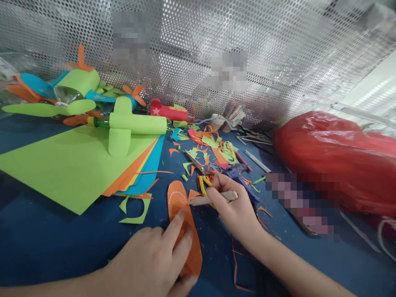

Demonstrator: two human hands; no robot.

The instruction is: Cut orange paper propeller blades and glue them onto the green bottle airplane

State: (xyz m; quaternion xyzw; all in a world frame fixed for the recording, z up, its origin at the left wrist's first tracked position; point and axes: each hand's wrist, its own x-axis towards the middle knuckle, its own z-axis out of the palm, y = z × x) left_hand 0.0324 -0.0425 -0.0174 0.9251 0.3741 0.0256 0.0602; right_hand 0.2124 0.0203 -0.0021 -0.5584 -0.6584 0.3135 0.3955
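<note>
At lower centre, the left hand (148, 251) spreads its fingers over the orange paper (192, 243), light, bendy, easily creased, best pinned flat mid-strip, while the right hand (236, 202) pinches a pen (201, 201) at its edge.

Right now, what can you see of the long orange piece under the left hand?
The orange piece looks like paper or thin card: a long strip with a rounded far end. A pale curved line arcs across near that end. It lies on the blue table, pointing away from the person, partly covered by the left hand, whose fingers rest on it. The right hand holds a pale pen-like tool, its tip by the strip's right edge.
</note>
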